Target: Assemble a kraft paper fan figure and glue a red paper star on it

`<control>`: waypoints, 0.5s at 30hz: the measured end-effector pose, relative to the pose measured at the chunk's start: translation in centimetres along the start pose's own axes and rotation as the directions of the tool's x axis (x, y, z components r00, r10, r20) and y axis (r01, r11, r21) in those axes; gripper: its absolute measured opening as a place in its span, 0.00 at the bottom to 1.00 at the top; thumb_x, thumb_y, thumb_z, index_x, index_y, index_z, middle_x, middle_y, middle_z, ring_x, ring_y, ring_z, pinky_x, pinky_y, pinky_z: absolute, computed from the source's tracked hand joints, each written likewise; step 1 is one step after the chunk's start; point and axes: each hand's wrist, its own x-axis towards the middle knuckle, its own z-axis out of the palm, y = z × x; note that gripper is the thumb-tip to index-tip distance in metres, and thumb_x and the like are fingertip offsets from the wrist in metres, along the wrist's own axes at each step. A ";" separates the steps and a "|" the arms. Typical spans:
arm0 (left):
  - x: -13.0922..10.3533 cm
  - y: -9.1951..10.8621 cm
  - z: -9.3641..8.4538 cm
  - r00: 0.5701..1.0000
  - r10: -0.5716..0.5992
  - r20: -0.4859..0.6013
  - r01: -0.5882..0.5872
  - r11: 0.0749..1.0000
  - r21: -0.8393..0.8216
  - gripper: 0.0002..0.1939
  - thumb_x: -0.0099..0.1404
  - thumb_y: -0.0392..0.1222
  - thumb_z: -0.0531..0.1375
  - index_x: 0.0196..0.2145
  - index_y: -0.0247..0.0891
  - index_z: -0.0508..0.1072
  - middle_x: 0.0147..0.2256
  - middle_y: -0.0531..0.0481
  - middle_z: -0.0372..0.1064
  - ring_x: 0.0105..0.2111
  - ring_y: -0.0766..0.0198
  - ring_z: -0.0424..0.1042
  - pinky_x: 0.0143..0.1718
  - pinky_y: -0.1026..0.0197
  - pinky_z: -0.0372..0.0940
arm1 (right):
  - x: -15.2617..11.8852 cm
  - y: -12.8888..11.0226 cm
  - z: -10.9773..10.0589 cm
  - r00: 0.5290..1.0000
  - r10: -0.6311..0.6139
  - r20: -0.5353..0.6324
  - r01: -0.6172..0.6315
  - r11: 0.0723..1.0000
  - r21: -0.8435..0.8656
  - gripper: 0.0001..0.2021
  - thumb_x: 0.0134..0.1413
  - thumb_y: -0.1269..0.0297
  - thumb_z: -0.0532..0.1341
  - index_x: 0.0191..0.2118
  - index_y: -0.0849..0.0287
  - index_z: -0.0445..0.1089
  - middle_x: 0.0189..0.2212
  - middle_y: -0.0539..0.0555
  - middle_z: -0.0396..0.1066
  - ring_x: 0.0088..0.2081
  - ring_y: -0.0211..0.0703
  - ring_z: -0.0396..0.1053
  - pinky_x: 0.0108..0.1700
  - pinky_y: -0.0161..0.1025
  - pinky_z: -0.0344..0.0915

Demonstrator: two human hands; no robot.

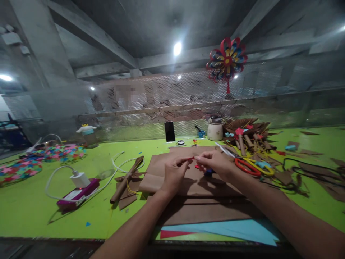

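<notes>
Over the brown paper sheets (156, 172), my left hand (175, 174) and my right hand (214, 162) meet, fingers pinched. Between their fingertips is a small red paper strip (190, 158); both hands seem to hold it. Just under my right hand lie a dark blue object (208, 173), partly hidden, and a small red scrap (197, 166). Light blue paper (229, 230) and a red paper piece (175, 234) lie at the near edge of the table, in front of the brown stack.
Scissors with red (247, 167) and yellow handles lie to the right, near brown paper fans (241, 126). A purple power strip (78, 196) with a white charger and cable sits left. A phone (169, 131) and a cream jar (215, 129) stand at the back.
</notes>
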 end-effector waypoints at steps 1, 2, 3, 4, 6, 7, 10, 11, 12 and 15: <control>-0.1 -0.1 0.0 0.999 0.045 -0.003 -0.045 0.999 0.030 0.06 0.50 0.39 0.63 0.29 0.40 0.77 0.27 0.49 0.73 0.25 0.64 0.68 0.28 0.64 0.62 | -0.1 0.0 0.1 0.999 0.002 0.042 -0.004 0.999 0.041 0.17 0.39 0.53 0.64 0.22 0.65 0.68 0.18 0.51 0.66 0.20 0.32 0.61 0.23 0.32 0.59; -0.1 -0.1 -0.1 0.996 0.089 0.002 -0.089 0.994 0.056 0.06 0.50 0.39 0.63 0.29 0.41 0.77 0.28 0.49 0.74 0.26 0.63 0.69 0.30 0.64 0.62 | -0.2 -0.1 0.1 0.997 0.003 0.071 -0.009 0.997 0.081 0.16 0.39 0.53 0.64 0.23 0.65 0.69 0.19 0.51 0.67 0.21 0.32 0.62 0.24 0.32 0.59; -0.2 -0.2 -0.1 0.992 0.125 0.013 -0.125 0.989 0.079 0.06 0.50 0.38 0.62 0.30 0.42 0.77 0.28 0.49 0.74 0.28 0.62 0.70 0.32 0.63 0.62 | -0.2 -0.1 0.2 0.996 0.004 0.086 -0.014 0.993 0.116 0.16 0.38 0.54 0.65 0.24 0.65 0.69 0.20 0.51 0.67 0.21 0.32 0.62 0.25 0.33 0.60; -0.2 -0.2 -0.1 0.988 0.152 0.027 -0.154 0.983 0.097 0.07 0.51 0.38 0.62 0.30 0.43 0.77 0.29 0.49 0.74 0.29 0.62 0.70 0.34 0.63 0.62 | -0.3 0.0 0.2 0.996 0.004 0.090 -0.017 0.990 0.143 0.16 0.38 0.54 0.65 0.25 0.65 0.70 0.20 0.52 0.68 0.22 0.33 0.63 0.26 0.33 0.60; -0.3 -0.2 -0.2 0.979 0.192 0.068 -0.199 0.972 0.127 0.08 0.53 0.37 0.61 0.32 0.43 0.77 0.31 0.48 0.74 0.32 0.61 0.70 0.37 0.62 0.62 | -0.3 0.0 0.2 0.997 0.001 0.074 -0.015 0.983 0.185 0.15 0.37 0.55 0.66 0.26 0.65 0.70 0.20 0.51 0.68 0.22 0.33 0.63 0.27 0.33 0.60; -0.3 -0.2 -0.2 0.975 0.205 0.091 -0.216 0.966 0.141 0.08 0.54 0.37 0.60 0.33 0.43 0.77 0.32 0.47 0.74 0.32 0.61 0.70 0.38 0.62 0.61 | -0.2 0.1 0.2 0.998 -0.002 0.062 -0.011 0.979 0.202 0.15 0.37 0.55 0.66 0.26 0.65 0.70 0.20 0.51 0.68 0.22 0.33 0.63 0.27 0.34 0.60; -0.5 0.0 -0.1 0.966 0.225 0.126 -0.244 0.956 0.161 0.10 0.55 0.38 0.59 0.35 0.42 0.76 0.34 0.46 0.74 0.35 0.60 0.70 0.40 0.61 0.61 | -0.1 0.2 0.2 0.999 -0.009 0.048 -0.002 0.974 0.226 0.15 0.36 0.57 0.66 0.26 0.65 0.71 0.20 0.51 0.68 0.23 0.34 0.64 0.28 0.34 0.60; -0.5 0.0 -0.1 0.966 0.224 0.126 -0.242 0.956 0.163 0.10 0.55 0.38 0.59 0.36 0.41 0.76 0.35 0.46 0.73 0.35 0.60 0.70 0.40 0.61 0.62 | 0.0 0.2 0.2 0.999 -0.011 0.048 0.000 0.975 0.220 0.15 0.36 0.57 0.66 0.26 0.65 0.71 0.20 0.51 0.68 0.23 0.34 0.64 0.28 0.34 0.60; -0.6 0.1 0.0 0.968 0.217 0.126 -0.236 0.958 0.164 0.10 0.55 0.39 0.60 0.36 0.41 0.76 0.35 0.46 0.73 0.35 0.60 0.70 0.39 0.61 0.62 | 0.0 0.3 0.2 0.999 -0.014 0.043 0.004 0.978 0.207 0.15 0.36 0.57 0.66 0.27 0.65 0.71 0.20 0.51 0.68 0.23 0.33 0.64 0.28 0.34 0.60; -0.6 0.2 0.1 0.974 0.177 0.141 -0.198 0.968 0.157 0.12 0.55 0.41 0.59 0.38 0.39 0.75 0.36 0.45 0.73 0.34 0.60 0.71 0.37 0.62 0.64 | 0.0 0.2 0.2 0.999 -0.038 0.018 0.036 0.991 0.131 0.14 0.37 0.57 0.66 0.27 0.65 0.71 0.19 0.51 0.68 0.22 0.33 0.62 0.27 0.33 0.59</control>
